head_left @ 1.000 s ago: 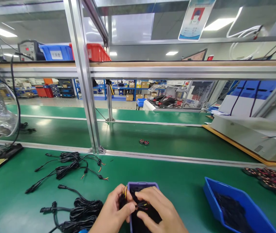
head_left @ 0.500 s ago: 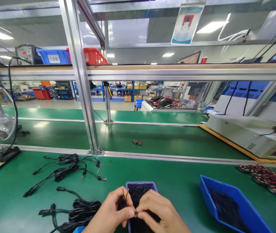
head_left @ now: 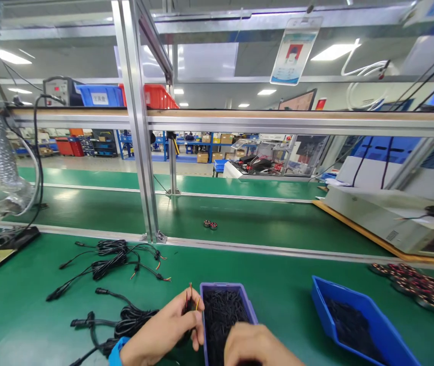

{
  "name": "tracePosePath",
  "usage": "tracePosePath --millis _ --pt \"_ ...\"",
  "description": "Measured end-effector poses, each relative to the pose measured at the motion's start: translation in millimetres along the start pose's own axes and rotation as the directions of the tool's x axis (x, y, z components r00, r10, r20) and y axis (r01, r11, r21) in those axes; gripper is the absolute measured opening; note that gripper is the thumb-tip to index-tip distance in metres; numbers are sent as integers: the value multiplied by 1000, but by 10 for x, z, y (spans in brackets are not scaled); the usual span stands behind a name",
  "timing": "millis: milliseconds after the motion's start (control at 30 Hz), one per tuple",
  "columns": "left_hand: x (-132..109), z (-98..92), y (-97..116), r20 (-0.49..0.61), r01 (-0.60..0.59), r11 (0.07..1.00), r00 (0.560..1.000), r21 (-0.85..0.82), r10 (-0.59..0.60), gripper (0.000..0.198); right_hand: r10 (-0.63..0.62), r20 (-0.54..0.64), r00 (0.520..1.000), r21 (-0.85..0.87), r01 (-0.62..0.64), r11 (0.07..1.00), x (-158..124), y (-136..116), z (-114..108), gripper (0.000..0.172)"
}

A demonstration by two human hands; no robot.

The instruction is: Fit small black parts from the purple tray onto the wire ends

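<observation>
My left hand is closed around a black cable, whose thin red and yellow wire ends stick up past the fingers. Against its fingertips is the left wall of a purple bin, filled with small black tube-like pieces. Over the near part of that bin is my right hand, knuckles up; its fingertips are hidden, so what they hold does not show. Left of my left hand lie coiled black cables with connectors.
More black cables with bare wire ends lie farther back. A blue bin of black pieces stands at right, beside rows of small round motors. A metal post rises from the bench at left. Two round parts sit beyond the rail.
My right hand has left the fingertips of my left hand and moved down and right over the purple bin. My left hand has shifted slightly left, still with the cable.
</observation>
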State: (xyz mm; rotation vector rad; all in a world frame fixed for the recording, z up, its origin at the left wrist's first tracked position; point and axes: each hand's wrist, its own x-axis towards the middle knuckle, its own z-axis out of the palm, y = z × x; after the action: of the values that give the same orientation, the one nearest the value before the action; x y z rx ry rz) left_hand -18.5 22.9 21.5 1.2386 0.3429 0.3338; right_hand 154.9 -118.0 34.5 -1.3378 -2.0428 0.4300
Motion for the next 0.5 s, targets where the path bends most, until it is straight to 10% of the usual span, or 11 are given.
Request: tracePosePath --millis 133,300,500 --pt "58 34 -91 -75 -13 997 997 -73 7 37 387 -147 910 -283 -414 865 185 0 -54 25" --pt "135 11 -179 -148 -15 997 989 -79 3 43 425 -37 905 -502 -385 775 411 36 33 15" --pt "116 45 -184 -182 -63 994 982 -87 46 40 385 -150 910 -360 -413 837 286 118 63 24"
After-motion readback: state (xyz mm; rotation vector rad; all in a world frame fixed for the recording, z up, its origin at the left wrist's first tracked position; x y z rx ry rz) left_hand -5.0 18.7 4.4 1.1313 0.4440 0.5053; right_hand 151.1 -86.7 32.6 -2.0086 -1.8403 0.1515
